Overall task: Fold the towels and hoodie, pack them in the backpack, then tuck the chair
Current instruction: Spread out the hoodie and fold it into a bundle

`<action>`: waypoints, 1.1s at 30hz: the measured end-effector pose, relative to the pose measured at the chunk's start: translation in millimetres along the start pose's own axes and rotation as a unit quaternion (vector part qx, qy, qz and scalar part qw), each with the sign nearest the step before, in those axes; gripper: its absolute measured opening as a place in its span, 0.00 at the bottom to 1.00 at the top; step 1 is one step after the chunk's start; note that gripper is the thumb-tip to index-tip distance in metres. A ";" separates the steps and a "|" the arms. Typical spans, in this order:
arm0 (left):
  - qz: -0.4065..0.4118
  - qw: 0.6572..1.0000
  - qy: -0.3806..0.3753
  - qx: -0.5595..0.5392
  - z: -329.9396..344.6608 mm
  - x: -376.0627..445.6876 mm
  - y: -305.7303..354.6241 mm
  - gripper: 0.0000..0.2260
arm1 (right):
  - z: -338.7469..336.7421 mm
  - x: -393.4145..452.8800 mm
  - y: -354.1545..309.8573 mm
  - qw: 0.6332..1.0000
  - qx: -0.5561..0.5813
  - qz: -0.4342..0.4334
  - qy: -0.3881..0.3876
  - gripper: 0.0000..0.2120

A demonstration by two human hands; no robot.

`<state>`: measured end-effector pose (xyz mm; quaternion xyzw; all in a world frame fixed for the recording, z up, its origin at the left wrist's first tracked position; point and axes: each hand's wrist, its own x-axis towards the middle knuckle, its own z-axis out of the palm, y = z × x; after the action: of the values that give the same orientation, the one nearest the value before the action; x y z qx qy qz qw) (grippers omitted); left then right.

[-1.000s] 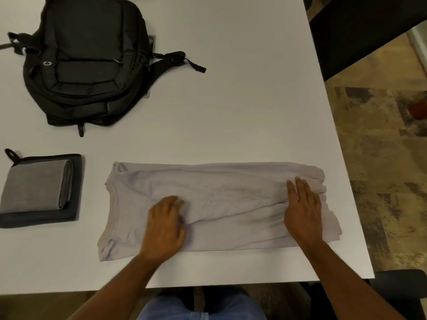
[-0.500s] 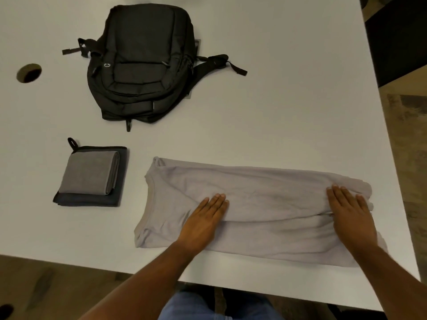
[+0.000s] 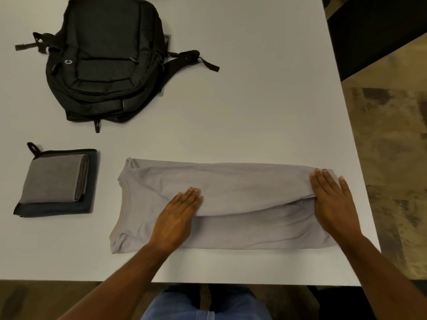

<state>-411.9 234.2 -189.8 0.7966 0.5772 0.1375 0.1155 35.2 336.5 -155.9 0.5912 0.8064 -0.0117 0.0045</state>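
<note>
Seated at the white desk (image 3: pixel 254 100), I watch both hands flatten a pale lilac-grey garment (image 3: pixel 231 204) stretched lengthwise across the lower middle of the frame. The task calls it a hoodie, though I can make out only a rounded neckline at its left end and no hood. A moment ago the left hand (image 3: pixel 175 218) was bunched over the cloth; now its fingers lie straight, pressing the near edge of the folded-over flap. The right hand (image 3: pixel 332 204) has slid outward to the garment's right end, palm flat and fingers spread, closing on nothing. Neither grip is closed: both are wide and pressing. I judge the long side fold to be settled and a crosswise fold to be next. The cloth looks thin and limp, with soft creases and a shadowed ridge running between the hands where one layer overlaps another. At the left of the frame, two towels (image 3: pixel 55 181) sit already folded, a grey one stacked on a darker one with a small loop. The black backpack (image 3: pixel 104 58) lies in the upper left, apparently zipped, well apart from the garment.
</note>
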 end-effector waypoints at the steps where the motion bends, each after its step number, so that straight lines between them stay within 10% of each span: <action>1: 0.005 1.000 -0.005 0.005 2.7 -3.3 -2.1 0.27 | 5.8 -6.0 -0.9 1.000 -0.003 0.004 -0.011 0.27; 19: -0.046 0.980 -0.182 0.059 32.1 27.0 35.1 0.30 | 42.9 -21.2 -53.3 0.974 0.034 0.151 -0.165 0.38; 24: -0.041 0.984 -0.160 0.068 33.4 30.8 46.2 0.31 | 27.6 -23.7 -52.2 0.975 0.075 0.194 -0.074 0.35; 33: 0.024 0.983 -0.180 0.034 54.4 94.8 100.9 0.30 | 5.9 -30.0 -19.9 0.823 0.224 0.518 -0.074 0.48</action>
<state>-275.0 292.0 -198.0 0.8255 0.5318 -0.0249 0.1873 25.3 301.8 -161.0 0.9038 0.3544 -0.2315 -0.0634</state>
